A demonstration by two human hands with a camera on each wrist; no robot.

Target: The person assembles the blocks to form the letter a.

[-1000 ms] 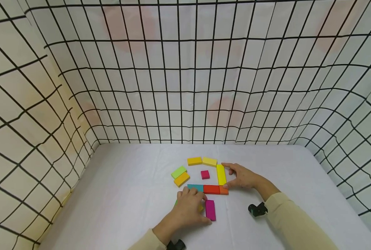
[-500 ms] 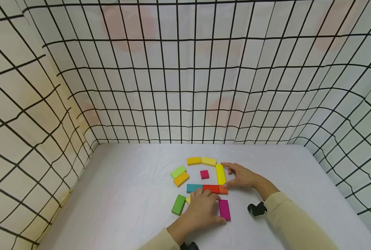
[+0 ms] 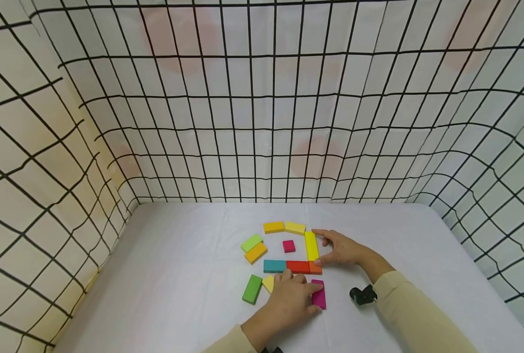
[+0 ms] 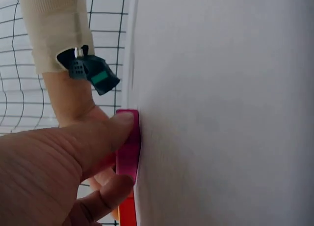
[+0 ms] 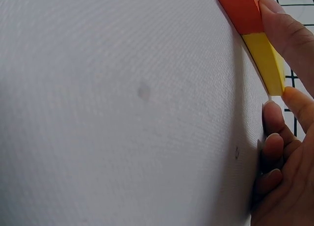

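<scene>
The person's left hand pinched a magenta block, with the thumb against its near end and the forefinger toward its far end. The magenta block lay lengthwise on the white tablecloth, just on the near side of an orange block, with a narrow strip of cloth between the two.

The right hand held a bright yellow block in a fairly wide grip. Its forefinger touched the far end, while the thumb rested on the orange block, which met the yellow one's near end (the right wrist view showed the other three fingers bent and well clear of the pieces).

Leftward from the orange block, a red block and a teal block continued the row end to end. Beyond that row sat a small crimson block, well apart from its neighbours. Farther off, an amber block and a pale yellow block lay end to end.

On the left, a lime block and a golden orange block touched side by side. Nearer the person lay a green block, beside a light yellow piece partly hidden by the left hand.
</scene>
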